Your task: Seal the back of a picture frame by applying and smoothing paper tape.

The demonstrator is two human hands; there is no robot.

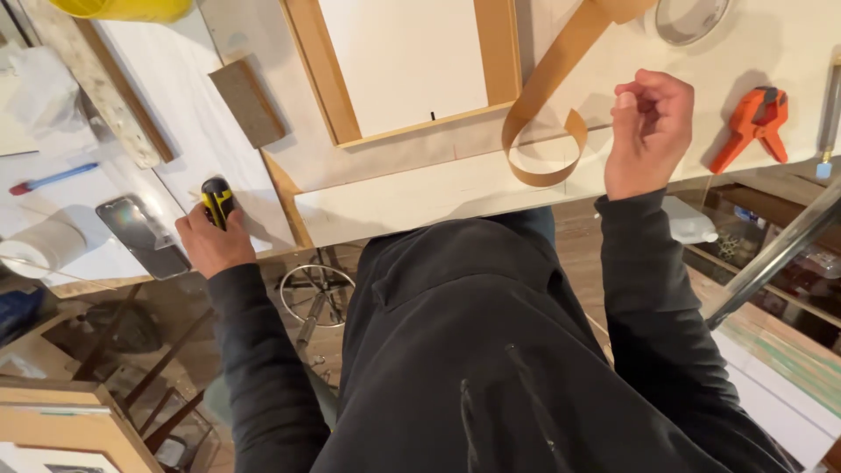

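Nearby, curled tan veneer strip (pixel 545 131).

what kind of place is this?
Likely a woodworking or framing workshop. On the white workbench lie a wooden frame, a curled veneer strip, a sanding block and an orange spring clamp. The left hand holds a yellow-black utility knife.

White workbench (pixel 394 188) carrying a wood-framed panel (pixel 403 66), a curling strip of tan veneer banding (pixel 543 131), a brown sanding block (pixel 248 102), an orange spring clamp (pixel 752 127). Lying on the side surface (pixel 79 188): a phone (pixel 140 232), a blue-and-red pen (pixel 51 178), possibly a tape roll (pixel 39 248).
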